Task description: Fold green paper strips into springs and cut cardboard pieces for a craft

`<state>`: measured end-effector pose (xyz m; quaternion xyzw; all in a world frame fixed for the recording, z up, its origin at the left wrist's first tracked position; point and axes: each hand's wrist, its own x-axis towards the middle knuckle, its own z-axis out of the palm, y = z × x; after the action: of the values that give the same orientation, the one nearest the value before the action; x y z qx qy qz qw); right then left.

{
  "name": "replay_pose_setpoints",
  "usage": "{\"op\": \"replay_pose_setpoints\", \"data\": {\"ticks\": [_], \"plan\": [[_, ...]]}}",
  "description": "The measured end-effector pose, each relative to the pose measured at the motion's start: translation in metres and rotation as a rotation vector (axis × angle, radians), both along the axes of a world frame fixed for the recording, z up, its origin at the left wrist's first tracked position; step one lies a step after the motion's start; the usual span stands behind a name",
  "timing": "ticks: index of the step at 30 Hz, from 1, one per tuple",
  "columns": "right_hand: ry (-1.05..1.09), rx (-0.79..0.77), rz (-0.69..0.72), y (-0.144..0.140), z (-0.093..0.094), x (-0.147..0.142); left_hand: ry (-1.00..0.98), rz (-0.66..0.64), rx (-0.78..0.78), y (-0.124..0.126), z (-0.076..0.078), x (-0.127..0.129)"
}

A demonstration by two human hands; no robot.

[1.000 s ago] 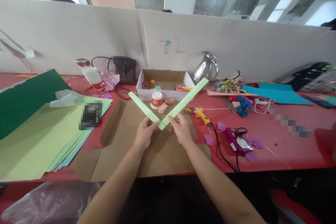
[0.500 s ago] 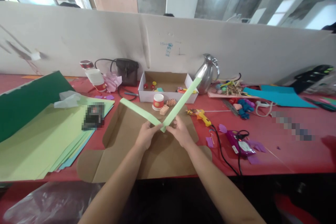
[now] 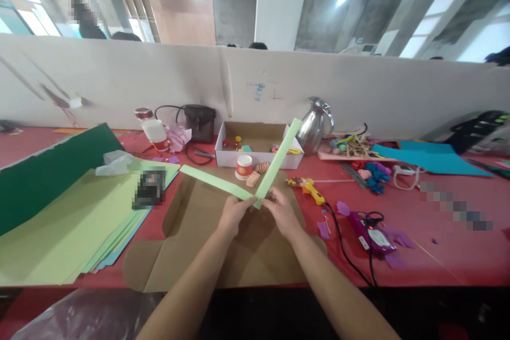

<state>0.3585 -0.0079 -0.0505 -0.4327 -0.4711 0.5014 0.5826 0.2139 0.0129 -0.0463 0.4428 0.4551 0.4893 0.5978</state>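
Two bare hands meet over a flattened brown cardboard sheet (image 3: 223,255) on the red tabletop (image 3: 438,244), pinching the joined ends of two long light-green paper strips (image 3: 274,162) that form a V. The left hand (image 3: 234,216) grips the corner with thumb and fingers closed on the strip running left and nearly level; the right hand (image 3: 282,213) pinches the strip that rises toward an open white cardboard box (image 3: 255,159). A small red-and-white paper cup (image 3: 244,167) stands between the strips. A yellow glue gun (image 3: 306,188) lies just right, and a stack of green paper sheets (image 3: 67,223) lies well to the left.
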Motion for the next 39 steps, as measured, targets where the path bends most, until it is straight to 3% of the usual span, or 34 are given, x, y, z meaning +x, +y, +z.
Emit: {"op": "replay_pose_setpoints", "data": {"ticks": [9, 16, 28, 39], "plan": [[0.047, -0.1, 0.055, -0.006, -0.001, 0.007, -0.087, 0.039, -0.019, -0.002, -0.01, 0.013], [0.121, -0.181, 0.034, -0.006, -0.003, 0.006, -0.188, -0.042, -0.048, -0.002, -0.005, 0.006], [0.178, -0.187, -0.032, -0.003, -0.003, 0.009, -0.293, -0.094, -0.13, 0.007, -0.002, 0.015], [0.196, -0.157, 0.021, -0.006, -0.001, 0.007, -0.302, -0.188, -0.127, -0.006, 0.018, 0.008]]}}
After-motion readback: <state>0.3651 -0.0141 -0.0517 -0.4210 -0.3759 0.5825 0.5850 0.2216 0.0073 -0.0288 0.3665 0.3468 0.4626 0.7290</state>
